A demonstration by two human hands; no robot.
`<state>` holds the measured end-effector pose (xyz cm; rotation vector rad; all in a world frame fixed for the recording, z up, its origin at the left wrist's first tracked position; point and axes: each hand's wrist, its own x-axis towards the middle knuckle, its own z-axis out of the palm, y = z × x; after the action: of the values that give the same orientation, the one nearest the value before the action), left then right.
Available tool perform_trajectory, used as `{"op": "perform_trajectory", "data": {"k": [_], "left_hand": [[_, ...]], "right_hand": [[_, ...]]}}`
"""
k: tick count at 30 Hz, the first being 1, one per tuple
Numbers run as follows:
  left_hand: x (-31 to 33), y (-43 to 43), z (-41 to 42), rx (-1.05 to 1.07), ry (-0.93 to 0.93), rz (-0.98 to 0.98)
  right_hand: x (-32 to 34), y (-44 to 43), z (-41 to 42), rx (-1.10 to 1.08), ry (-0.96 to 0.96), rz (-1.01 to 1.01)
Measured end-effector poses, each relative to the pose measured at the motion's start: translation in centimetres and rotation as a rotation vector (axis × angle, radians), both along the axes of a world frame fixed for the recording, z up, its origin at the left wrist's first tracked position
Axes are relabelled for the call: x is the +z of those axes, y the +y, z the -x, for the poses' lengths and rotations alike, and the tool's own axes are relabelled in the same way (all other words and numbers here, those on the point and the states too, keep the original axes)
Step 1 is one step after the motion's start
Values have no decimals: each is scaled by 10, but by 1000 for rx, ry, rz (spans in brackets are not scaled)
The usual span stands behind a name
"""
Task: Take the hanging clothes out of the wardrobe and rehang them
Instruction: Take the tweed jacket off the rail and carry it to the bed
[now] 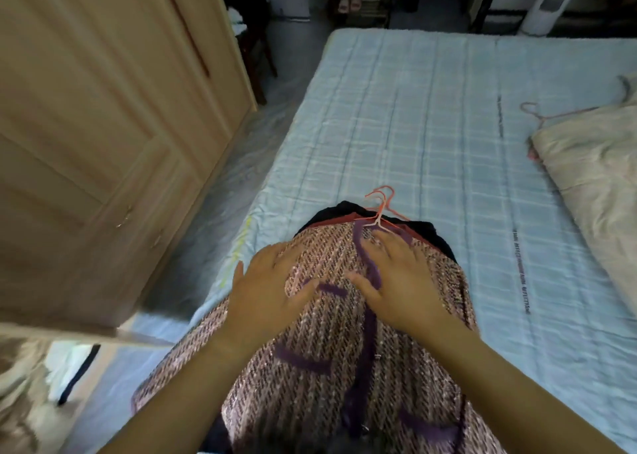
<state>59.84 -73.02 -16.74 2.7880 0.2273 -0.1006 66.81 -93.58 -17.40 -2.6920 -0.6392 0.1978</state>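
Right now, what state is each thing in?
Jacket: flat on the bed, atop dark clothes.
Left hand: open, resting on the jacket.
Right hand: open, resting on the jacket.
Hangers: hooks bunched, lying on the bed.
Beige garment: lying on the bed, pink hook sticking out.
Wardrobe: far doors look shut.

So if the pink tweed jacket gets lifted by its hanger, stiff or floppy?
Probably floppy: the tweed jacket drapes over the dark garment beneath. Likely heavyish, since the weave looks thick. The hangers look thin and bunched, so they may tangle.
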Motion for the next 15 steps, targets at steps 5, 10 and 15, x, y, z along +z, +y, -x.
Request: {"op": "perform_trajectory", "data": {"k": [5,10,15], "left_hand": [[24,45,86,181,-90,-54],[33,86,173,325,-99,-49],[41,129,262,520,-162,-32]], "right_hand": [[20,51,56,177,-38,-39],[37,112,110,365,-53,-32],[51,190,179,520,-81,-79]]}}
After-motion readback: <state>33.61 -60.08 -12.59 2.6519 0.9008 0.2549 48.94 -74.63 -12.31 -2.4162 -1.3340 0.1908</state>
